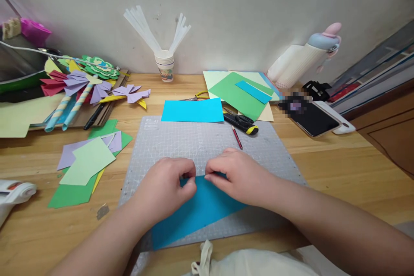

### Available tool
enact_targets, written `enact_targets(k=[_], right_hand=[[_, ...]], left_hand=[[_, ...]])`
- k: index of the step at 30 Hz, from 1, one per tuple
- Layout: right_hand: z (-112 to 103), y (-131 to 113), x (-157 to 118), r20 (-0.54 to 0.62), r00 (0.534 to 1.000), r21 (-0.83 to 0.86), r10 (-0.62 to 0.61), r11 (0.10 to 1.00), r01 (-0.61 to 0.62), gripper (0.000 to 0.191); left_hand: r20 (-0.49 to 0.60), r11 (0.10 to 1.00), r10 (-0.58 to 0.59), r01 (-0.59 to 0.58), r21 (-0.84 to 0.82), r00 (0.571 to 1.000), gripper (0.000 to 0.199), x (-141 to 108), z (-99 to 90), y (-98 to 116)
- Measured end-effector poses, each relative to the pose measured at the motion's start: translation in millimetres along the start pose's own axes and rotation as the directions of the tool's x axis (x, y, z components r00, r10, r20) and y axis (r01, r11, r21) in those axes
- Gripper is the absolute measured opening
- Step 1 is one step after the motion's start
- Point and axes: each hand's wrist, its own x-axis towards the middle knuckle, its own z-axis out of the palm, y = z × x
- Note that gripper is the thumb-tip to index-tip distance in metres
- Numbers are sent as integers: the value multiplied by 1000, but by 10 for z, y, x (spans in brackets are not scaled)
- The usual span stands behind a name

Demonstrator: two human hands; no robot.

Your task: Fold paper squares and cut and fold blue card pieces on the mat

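Since the blue sheet (200, 211) looks light and easily creased, its edges suit gripping: left hand (166, 185) and right hand (241, 177), slightly apart, pinch its far edge over the gray mat (168, 142).

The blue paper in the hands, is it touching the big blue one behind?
Apart: the head view shows grey mat between the held blue paper and the big blue sheet behind it.

left hand (166, 187), right hand (241, 177) | pinching near blue sheet (200, 213), far edge | grey mat (174, 146) beneath
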Motion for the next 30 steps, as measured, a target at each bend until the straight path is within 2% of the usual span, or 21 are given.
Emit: enact_targets(k=[5, 12, 15, 18, 20, 22, 24, 28, 30], right_hand=[[-145, 175, -105, 1, 998, 38, 68, 997, -68, 15], [-347, 461, -355, 40, 965, 168, 259, 950, -262, 20], [-413, 546, -453, 62, 946, 229, 318, 918, -323, 23], [-431, 594, -487, 32, 929, 322, 370, 876, -360, 25], [-403, 604, -467, 9, 911, 429, 413, 821, -377, 26], [-353, 597, -422, -1, 896, 537, 445, 756, -375, 26], [-301, 580, -368, 5, 905, 619, 426, 709, -337, 25], [-242, 547, -292, 46, 951, 720, 307, 650, -244, 25], [-239, 544, -281, 66, 962, 752, 264, 621, -222, 26]], left_hand=[[-7, 997, -56, 56, -56, 998, 11, 15, -66, -45], [-7, 985, -137, 135, -110, 991, 11, 17, -102, -119], [-64, 978, -176, 167, -125, 982, 11, 20, -103, -140], [-101, 923, -243, 198, -331, 965, 15, 39, -102, -152], [-62, 824, -265, 193, -533, 962, 20, 60, -89, -165], [-38, 745, -275, 187, -641, 961, 29, 82, -64, -193], [-72, 746, -308, 194, -637, 949, 43, 103, -34, -230], [-194, 820, -372, 224, -527, 908, 59, 118, 0, -286], [-189, 822, -370, 226, -522, 910, 64, 113, 7, -290]])
